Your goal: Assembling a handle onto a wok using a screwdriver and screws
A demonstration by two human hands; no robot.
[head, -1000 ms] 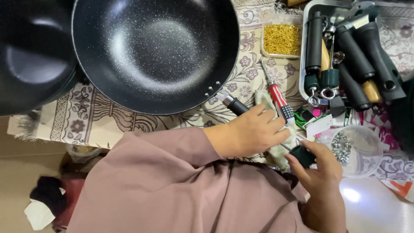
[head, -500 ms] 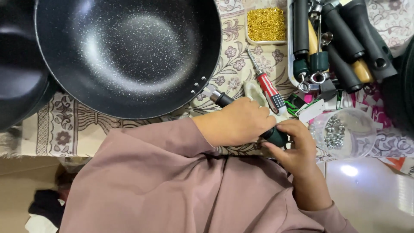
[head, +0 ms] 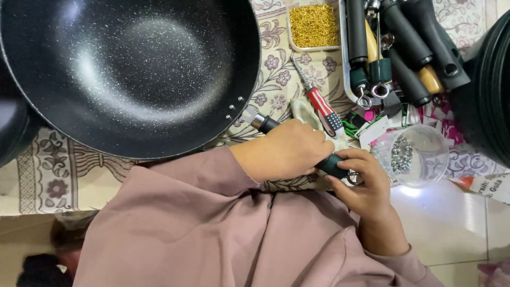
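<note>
Basically, everything referenced to the black speckled wok [head: 127, 74], which fills the upper left on a floral-patterned cloth [head: 48, 175]. Rim of a second dark pan [head: 13, 133] sits at the wok's far left edge. Wok's handle [head: 265, 124], black with a metal collar, runs off its lower-right rim.

Left hand [head: 289, 151] is closed around that handle, just right of the wok, fingers wrapped over it. Right hand [head: 364, 180] is further right, fingertips pinched on the dark-green end of the handle; a small metal ring [head: 353, 178] shows by the fingers.

Up-right of the wok: red-handled screwdriver [head: 319, 101] lying diagonal, and above it a small white tray of gold screws [head: 314, 25]. Further right, a tray of loose black handles [head: 409, 48], some wooden-tipped, with metal hang rings. Below that tray, white paper tags [head: 380, 130] with green and pink print. Beside them a clear plastic cup [head: 417, 157] holding metal washers. Far right: a stack of dark pans [head: 489, 90], and a white label with red corner [head: 486, 186] on the floor.
</note>
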